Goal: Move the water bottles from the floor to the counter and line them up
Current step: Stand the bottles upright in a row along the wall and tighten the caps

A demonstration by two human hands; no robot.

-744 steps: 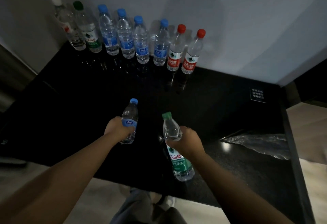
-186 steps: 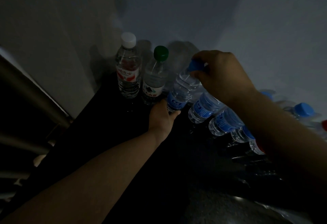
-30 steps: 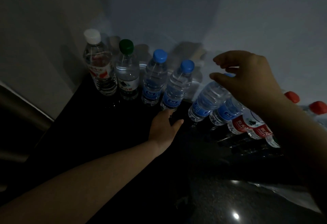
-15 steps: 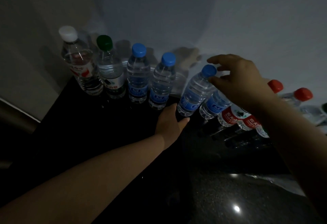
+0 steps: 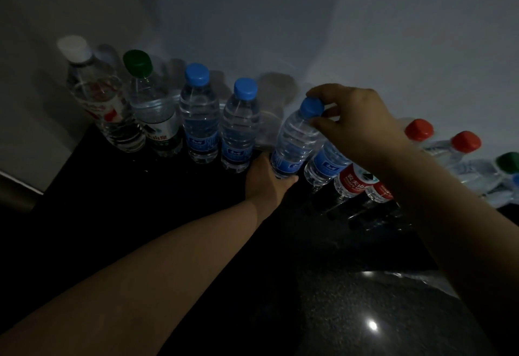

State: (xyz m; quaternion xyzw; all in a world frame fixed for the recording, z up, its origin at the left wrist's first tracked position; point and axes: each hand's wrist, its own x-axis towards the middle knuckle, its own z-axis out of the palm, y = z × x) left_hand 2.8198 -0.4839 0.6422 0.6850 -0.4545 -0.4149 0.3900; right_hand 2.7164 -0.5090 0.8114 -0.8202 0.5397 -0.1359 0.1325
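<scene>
Several water bottles stand in a row along the wall on the black counter [image 5: 118, 215]: a white-capped bottle [image 5: 101, 103], a green-capped bottle [image 5: 153, 111], then two blue-capped bottles [image 5: 200, 122] [image 5: 238, 131]. A third blue-capped bottle [image 5: 295, 142] leans to the right. My left hand [image 5: 266, 181] grips its base and my right hand [image 5: 354, 122] pinches its cap. Behind my right arm are another blue-labelled bottle [image 5: 325, 164], two red-capped bottles [image 5: 354, 181] [image 5: 460, 145], and a green cap [image 5: 508, 162] at the far right.
The pale wall [image 5: 280, 18] rises right behind the row. A dim side wall and a metal rail [image 5: 16, 190] lie at the left. Crinkled clear plastic [image 5: 415, 280] lies on the counter at lower right, beside a light reflection.
My right hand came down onto the blue cap and now pinches it. My left hand closed round that bottle's base. The view shifted slightly, so the row sits further right.
</scene>
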